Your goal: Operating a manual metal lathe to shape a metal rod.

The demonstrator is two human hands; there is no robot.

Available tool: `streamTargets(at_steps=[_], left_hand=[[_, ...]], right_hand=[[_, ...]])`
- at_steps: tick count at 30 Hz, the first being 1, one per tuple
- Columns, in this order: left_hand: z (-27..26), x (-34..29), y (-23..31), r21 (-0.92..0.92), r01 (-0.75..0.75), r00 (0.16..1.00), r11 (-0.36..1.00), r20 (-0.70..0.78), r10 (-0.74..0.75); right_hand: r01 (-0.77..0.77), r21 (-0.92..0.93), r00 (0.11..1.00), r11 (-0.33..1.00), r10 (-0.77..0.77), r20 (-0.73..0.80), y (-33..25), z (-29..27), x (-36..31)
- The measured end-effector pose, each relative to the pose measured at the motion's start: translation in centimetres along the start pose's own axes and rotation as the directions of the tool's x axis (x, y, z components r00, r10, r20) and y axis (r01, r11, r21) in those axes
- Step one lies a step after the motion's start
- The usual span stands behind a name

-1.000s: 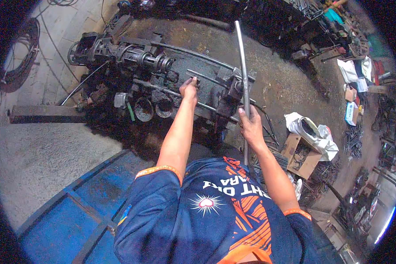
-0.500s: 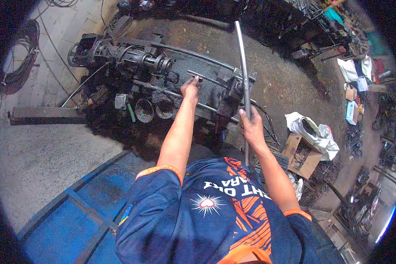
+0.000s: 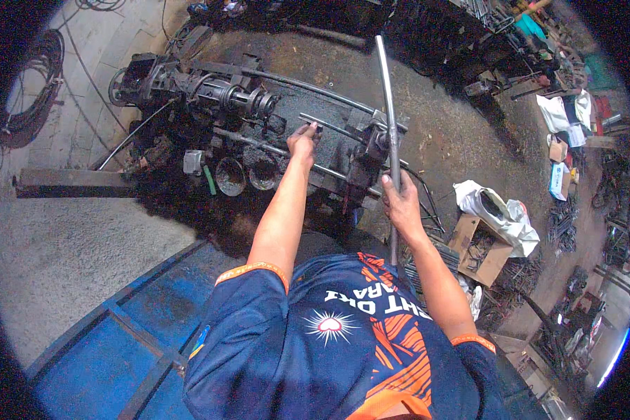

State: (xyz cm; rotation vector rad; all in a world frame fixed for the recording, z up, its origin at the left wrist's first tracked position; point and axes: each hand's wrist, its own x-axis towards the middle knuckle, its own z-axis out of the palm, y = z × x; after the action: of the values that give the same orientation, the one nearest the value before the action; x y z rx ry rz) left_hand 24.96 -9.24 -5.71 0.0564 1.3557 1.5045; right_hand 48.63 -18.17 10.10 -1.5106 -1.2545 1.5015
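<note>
My left hand (image 3: 303, 144) is closed round a thin metal rod (image 3: 337, 128) that runs to a dark clamp block (image 3: 374, 143) on the right of a greasy machine (image 3: 287, 105). Part of the rod sticks out past my fingers on the left. My right hand (image 3: 402, 201) grips a long steel pipe (image 3: 386, 91). This pipe leans across the right side of the clamp block, its top end pointing away from me and its lower end passing toward my shirt. Whether it is joined to the block I cannot tell.
At the machine's left end sits a cylindrical chuck (image 3: 234, 96). Two round metal cups (image 3: 229, 176) are at its near side. To the right stands a cardboard box (image 3: 479, 250) of metal parts beside a white sack (image 3: 497, 210). Blue metal sheeting (image 3: 105, 350) lies at lower left.
Hardly anything differs. Both hands keep their grips, and the pipe and rod stay in nearly the same place, with only a slight shift of the view.
</note>
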Motion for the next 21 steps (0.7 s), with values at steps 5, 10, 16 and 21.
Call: streamTargets(at_steps=[5, 10, 16, 21], left_hand=[[-0.2, -0.9, -0.2, 0.070, -0.051, 0.999, 0.996, -0.014, 0.052], [-4.4, -10.8, -4.5, 0.347, -0.249, 0.952, 0.904, -0.084, 0.294], [-5.8, -12.8, -10.8, 0.569, -0.044, 0.985, 0.821, -0.112, 0.130], [-4.0, -7.6, -11.5, 0.849, 0.067, 0.990, 0.524, -0.120, 0.069]], right_hand=[[-0.015, -0.041, 1.000, 0.999, 0.015, -0.008, -0.2, 0.1, 0.0], [-0.044, -0.104, 0.998, 0.994, 0.040, -0.043, -1.2, 0.0, -0.4], [-0.090, -0.033, 0.996, 0.995, 0.090, -0.014, -2.3, 0.2, -0.5], [-0.064, -0.161, 0.998, 0.985, 0.060, -0.031, -1.5, -0.1, -0.4]])
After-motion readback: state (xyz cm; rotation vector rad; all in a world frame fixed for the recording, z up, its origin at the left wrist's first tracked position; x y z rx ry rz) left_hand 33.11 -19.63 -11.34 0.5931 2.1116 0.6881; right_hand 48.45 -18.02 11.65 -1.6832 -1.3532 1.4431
